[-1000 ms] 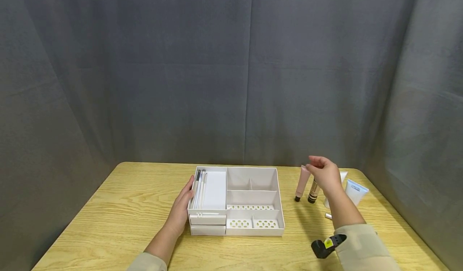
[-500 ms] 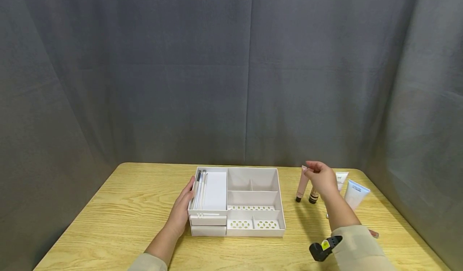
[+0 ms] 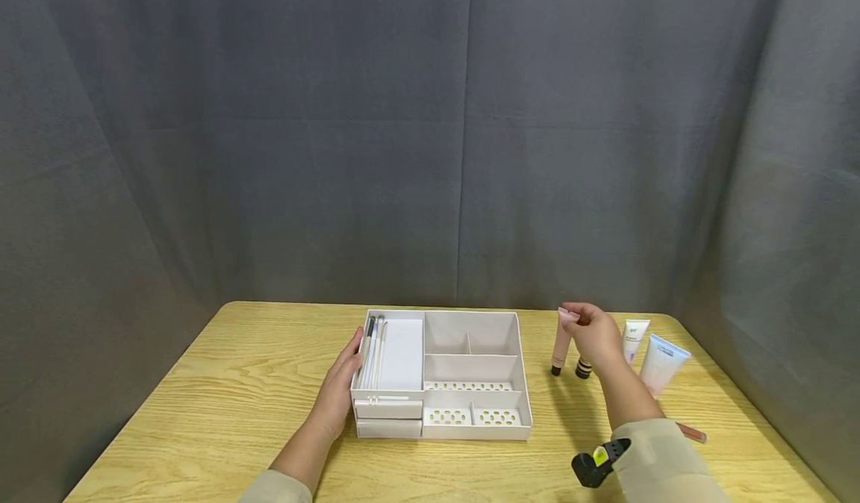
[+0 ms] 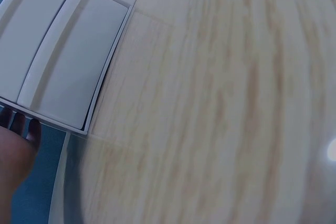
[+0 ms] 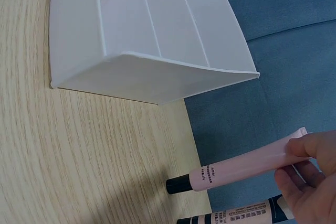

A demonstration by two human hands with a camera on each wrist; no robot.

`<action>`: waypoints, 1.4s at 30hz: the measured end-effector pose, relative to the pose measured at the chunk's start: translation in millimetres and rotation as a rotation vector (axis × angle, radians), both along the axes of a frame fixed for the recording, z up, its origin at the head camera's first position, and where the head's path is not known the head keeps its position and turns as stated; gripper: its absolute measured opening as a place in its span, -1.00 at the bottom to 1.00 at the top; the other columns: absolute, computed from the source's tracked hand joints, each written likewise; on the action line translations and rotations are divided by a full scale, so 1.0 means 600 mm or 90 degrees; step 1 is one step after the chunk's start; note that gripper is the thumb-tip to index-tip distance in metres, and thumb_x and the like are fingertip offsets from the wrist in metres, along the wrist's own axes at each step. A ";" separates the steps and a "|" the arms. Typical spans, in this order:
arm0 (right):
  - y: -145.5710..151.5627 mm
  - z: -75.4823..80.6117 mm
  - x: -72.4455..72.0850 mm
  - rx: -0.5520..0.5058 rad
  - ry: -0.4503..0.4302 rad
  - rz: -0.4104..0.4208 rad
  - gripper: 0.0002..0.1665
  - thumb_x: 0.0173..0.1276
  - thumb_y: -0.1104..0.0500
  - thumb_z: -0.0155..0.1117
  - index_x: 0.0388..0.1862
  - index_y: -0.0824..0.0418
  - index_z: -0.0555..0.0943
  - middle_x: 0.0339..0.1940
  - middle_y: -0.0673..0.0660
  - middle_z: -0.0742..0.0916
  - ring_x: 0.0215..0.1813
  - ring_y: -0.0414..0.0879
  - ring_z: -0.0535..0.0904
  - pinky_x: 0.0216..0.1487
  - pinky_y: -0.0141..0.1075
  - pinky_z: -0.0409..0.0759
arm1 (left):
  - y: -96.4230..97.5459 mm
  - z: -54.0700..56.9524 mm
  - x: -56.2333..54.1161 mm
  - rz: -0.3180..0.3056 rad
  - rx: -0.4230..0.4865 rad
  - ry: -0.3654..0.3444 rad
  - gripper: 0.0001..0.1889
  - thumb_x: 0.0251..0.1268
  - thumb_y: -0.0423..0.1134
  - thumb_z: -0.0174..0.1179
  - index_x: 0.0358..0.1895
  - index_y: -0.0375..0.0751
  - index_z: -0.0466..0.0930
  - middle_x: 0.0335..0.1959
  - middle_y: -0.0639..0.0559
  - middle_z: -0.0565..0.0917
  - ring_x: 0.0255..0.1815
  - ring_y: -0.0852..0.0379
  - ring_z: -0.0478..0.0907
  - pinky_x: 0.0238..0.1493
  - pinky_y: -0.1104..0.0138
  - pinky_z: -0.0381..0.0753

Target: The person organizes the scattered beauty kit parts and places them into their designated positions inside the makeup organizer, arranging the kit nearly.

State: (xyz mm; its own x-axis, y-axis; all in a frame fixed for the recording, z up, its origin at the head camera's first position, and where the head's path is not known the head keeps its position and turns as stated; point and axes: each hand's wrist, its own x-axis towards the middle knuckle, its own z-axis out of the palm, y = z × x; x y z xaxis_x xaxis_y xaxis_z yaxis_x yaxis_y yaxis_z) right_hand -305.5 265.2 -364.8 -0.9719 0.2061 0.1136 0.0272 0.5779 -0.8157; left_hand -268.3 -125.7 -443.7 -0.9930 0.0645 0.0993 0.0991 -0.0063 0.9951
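My right hand (image 3: 596, 335) pinches the flat upper end of a pink squeeze tube (image 5: 247, 167) between thumb and fingers. The tube stands on its black cap, leaning slightly. Right beside it, a concealer tube (image 5: 244, 214) with a black-banded cap is partly hidden behind the hand in the head view. My left hand (image 3: 336, 391) rests against the left side of a white desktop organizer (image 3: 475, 432), its fingers along the wall. Several slim brushes (image 3: 372, 354) lie in the organizer's left tray. In the left wrist view, its fingertips (image 4: 34, 129) touch the organizer's edge.
Right of the hand stand a small white tube (image 3: 634, 335) and a wider pale blue-white tube (image 3: 663, 361). A reddish-brown slim stick (image 3: 690, 433) lies by the right sleeve. The wooden table (image 3: 215, 391) ends at a grey curtain (image 3: 336, 152) behind.
My right hand has come down and slightly left onto the top of the pink tube and now pinches it. The left hand stays at the organizer.
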 end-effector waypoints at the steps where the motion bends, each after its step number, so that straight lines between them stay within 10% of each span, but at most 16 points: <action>1: 0.000 0.000 0.000 0.001 0.000 0.002 -0.57 0.46 0.26 0.11 0.26 0.37 0.49 0.11 0.37 0.59 0.06 0.08 0.48 -0.18 -0.43 0.43 | 0.000 0.000 0.000 0.000 -0.002 0.000 -0.42 0.53 -0.14 -0.29 0.58 0.06 -0.01 0.63 0.02 -0.05 0.65 -0.09 -0.24 0.60 -0.11 -0.25; 42: -0.039 0.108 0.013 -0.008 0.083 0.060 -0.52 0.48 0.13 0.15 0.32 0.24 0.47 0.12 0.25 0.61 0.07 -0.04 0.53 -0.12 -0.53 0.52 | 0.003 0.000 0.000 0.007 -0.015 0.000 -0.43 0.55 -0.11 -0.28 0.58 0.09 -0.01 0.63 0.08 -0.04 0.65 -0.07 -0.24 0.60 -0.09 -0.26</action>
State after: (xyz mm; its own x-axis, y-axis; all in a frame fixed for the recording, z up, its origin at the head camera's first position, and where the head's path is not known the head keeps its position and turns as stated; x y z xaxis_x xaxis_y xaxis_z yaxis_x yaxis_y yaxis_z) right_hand -297.9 242.1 -300.1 -0.9643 0.1165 0.2380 -0.1333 0.5629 -0.8157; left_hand -268.2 -124.0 -443.8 -0.9937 0.0558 0.0972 0.0983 0.0177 0.9950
